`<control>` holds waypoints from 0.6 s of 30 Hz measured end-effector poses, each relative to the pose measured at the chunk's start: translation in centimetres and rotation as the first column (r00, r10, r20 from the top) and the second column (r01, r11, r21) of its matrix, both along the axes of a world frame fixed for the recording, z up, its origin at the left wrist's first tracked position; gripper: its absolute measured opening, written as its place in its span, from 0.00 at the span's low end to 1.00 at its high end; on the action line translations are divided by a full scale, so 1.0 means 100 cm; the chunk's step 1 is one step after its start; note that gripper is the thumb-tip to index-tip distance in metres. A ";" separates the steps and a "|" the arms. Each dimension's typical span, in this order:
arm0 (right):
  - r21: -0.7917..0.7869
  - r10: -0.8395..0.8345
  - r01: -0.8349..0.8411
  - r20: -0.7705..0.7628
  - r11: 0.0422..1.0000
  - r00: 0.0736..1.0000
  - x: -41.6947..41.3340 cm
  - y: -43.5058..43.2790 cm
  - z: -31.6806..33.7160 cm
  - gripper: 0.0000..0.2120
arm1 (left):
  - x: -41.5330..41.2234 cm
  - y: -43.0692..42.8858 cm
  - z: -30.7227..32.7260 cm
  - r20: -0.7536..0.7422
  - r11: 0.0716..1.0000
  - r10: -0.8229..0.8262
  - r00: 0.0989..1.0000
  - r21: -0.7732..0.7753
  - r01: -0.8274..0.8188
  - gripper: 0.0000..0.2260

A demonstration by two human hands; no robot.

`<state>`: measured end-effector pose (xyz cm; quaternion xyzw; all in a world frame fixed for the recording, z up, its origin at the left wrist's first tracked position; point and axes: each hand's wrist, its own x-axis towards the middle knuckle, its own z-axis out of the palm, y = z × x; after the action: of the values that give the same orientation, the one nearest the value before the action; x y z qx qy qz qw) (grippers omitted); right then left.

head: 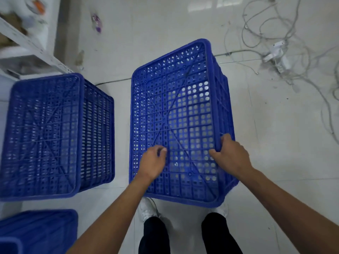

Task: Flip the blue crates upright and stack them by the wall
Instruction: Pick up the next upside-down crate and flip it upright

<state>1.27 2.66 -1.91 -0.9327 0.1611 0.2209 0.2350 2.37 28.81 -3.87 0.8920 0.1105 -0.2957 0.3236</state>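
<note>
A blue perforated crate (176, 99) stands upside down on the white floor in front of me, its base facing up. My right hand (229, 154) grips its right edge near the front corner, fingers curled over the rim. My left hand (153, 163) rests on the upturned base, fingers loosely curled, holding nothing I can make out. A second upside-down blue crate (45, 134) sits to the left. Part of a third blue crate (36, 230) shows at the bottom left corner.
A white metal shelf (27, 44) stands at the top left, behind the left crate. Tangled white cables and a power strip (277, 55) lie on the floor at the top right. My shoes (148, 209) are just below the middle crate.
</note>
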 end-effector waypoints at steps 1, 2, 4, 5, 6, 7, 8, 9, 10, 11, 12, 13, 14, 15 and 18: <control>0.022 0.003 -0.003 0.011 1.000 1.000 0.000 0.012 0.004 0.19 | -0.003 -0.004 0.010 0.067 0.999 0.006 0.998 -0.054 -0.003 0.13; 0.045 0.011 -0.012 0.018 0.999 1.000 0.001 0.025 0.007 0.18 | -0.006 -0.007 0.019 0.123 0.996 0.020 0.992 -0.091 -0.009 0.12; 0.085 0.030 -0.033 0.030 0.996 0.999 0.003 0.046 0.014 0.17 | -0.010 -0.011 0.033 0.198 0.989 0.059 0.979 -0.143 -0.030 0.11; 0.102 0.039 -0.043 0.034 0.994 0.999 0.004 0.057 0.016 0.17 | -0.011 -0.011 0.039 0.215 0.986 0.078 0.973 -0.163 -0.043 0.11; 0.121 0.049 -0.053 0.039 0.991 0.998 0.005 0.067 0.019 0.17 | -0.011 -0.009 0.044 0.224 0.982 0.095 0.970 -0.182 -0.054 0.11; 0.147 0.061 -0.066 0.042 0.987 0.997 0.007 0.076 0.021 0.17 | -0.011 -0.008 0.048 0.231 0.978 0.107 0.967 -0.199 -0.061 0.11; 0.178 0.076 -0.083 0.044 0.981 0.996 0.008 0.085 0.024 0.17 | -0.011 -0.006 0.051 0.238 0.975 0.115 0.965 -0.214 -0.063 0.10; 0.217 0.091 -0.099 0.045 0.971 0.995 0.010 0.092 0.026 0.16 | -0.011 -0.004 0.054 0.245 0.972 0.120 0.962 -0.226 -0.064 0.10; 0.263 0.104 -0.112 0.045 0.958 0.994 0.011 0.100 0.028 0.15 | -0.011 -0.001 0.056 0.252 0.970 0.123 0.960 -0.233 -0.063 0.10; 0.317 0.113 -0.122 0.045 0.940 0.993 0.013 0.107 0.029 0.14 | -0.011 0.002 0.057 0.259 0.970 0.122 0.958 -0.236 -0.060 0.10; 0.375 0.117 -0.124 0.040 0.919 0.992 0.015 0.115 0.030 0.13 | -0.011 0.007 0.057 0.261 0.971 0.121 0.958 -0.234 -0.059 0.10; 0.427 0.120 -0.120 0.028 0.896 0.992 0.016 0.122 0.031 0.12 | -0.011 0.012 0.057 0.259 0.972 0.124 0.958 -0.227 -0.064 0.11; 0.465 0.125 -0.115 0.009 0.878 0.992 0.018 0.128 0.031 0.12 | -0.010 0.017 0.056 0.252 0.974 0.133 0.958 -0.213 -0.079 0.12; 0.487 0.133 -0.110 -0.012 0.866 0.991 0.018 0.134 0.030 0.13 | -0.010 0.024 0.055 0.250 0.978 0.141 0.958 -0.185 -0.096 0.13; 0.476 0.119 -0.090 -0.032 0.875 0.992 0.015 0.149 0.024 0.13 | -0.007 0.041 0.053 0.276 0.995 0.097 0.956 0.001 -0.101 0.14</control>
<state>2.75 17.59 0.51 -0.8474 0.0587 0.2940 0.4382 1.68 32.90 1.40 0.9202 0.1110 -0.1514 0.3434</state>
